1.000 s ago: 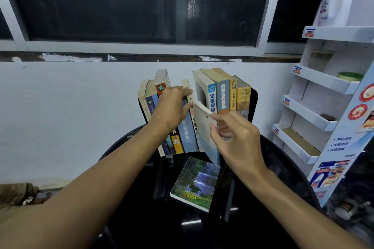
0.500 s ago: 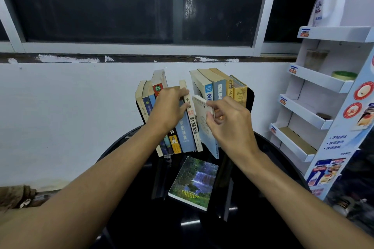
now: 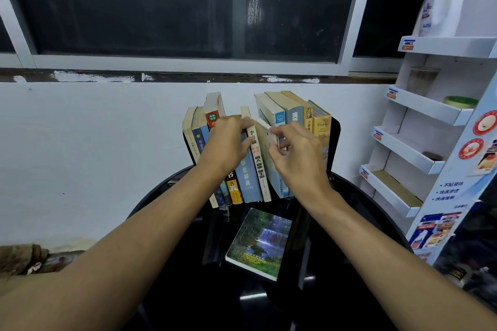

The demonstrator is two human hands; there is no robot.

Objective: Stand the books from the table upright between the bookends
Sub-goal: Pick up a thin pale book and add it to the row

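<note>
A row of books stands between two black bookends, the left bookend [image 3: 191, 160] and the right bookend [image 3: 334, 142], at the back of a round black table [image 3: 349, 223]. My left hand [image 3: 226, 145] grips the left group of books [image 3: 246, 183] near their tops and holds them leaning left. My right hand [image 3: 298, 158] pinches the top edge of a pale blue book [image 3: 275, 183], which stands in the gap before the right group [image 3: 293, 113]. A book with a waterfall cover [image 3: 259, 243] lies flat on the table in front of the row.
A white cardboard display rack [image 3: 419, 142] stands close on the right, with a white detergent bottle [image 3: 441, 0] on its top shelf. A white wall and a dark window are directly behind the books.
My right hand has pushed the pale blue book deeper into the gap and raised it more upright. My left hand has kept its hold on the left group.
</note>
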